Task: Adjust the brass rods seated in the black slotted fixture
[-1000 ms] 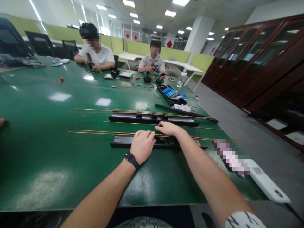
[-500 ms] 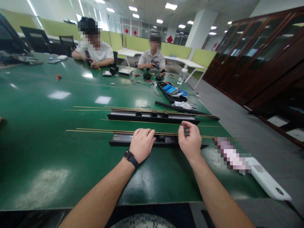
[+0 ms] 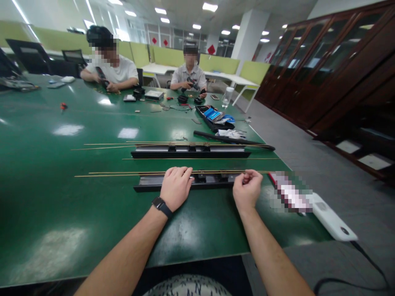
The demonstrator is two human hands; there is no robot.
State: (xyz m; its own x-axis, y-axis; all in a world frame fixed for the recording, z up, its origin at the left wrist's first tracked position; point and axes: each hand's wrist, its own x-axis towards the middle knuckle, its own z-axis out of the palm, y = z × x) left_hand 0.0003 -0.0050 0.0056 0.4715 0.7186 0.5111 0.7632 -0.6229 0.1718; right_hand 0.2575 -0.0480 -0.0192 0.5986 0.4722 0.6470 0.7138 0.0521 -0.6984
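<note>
A long black channel piece (image 3: 212, 186) with a grey inner face and dark blocks lies across the table before me. Thin brass-coloured rods (image 3: 120, 174) run along its far edge and stick out well past its left end. My left hand (image 3: 175, 187), wearing a dark wristband, is wrapped over the channel's left part, its fingers across the rods. At the right end my right hand (image 3: 247, 189) is closed, fingertips curled together beside the rods; what they pinch is hidden. Farther back lies a second black channel (image 3: 191, 154) with more rods, and a single rod (image 3: 154, 159) lies between the two.
A dark bar (image 3: 234, 141), white gloves (image 3: 231, 133) and a black tray (image 3: 212, 123) with blue items lie behind. To the right are a pinkish blurred object (image 3: 290, 193) and a white power strip (image 3: 333, 218). Two people sit across the green table (image 3: 101, 234).
My right hand has closed its fingers, which were apart, near the channel's right end. My left hand stays on the channel. The whole view has shifted slightly.
</note>
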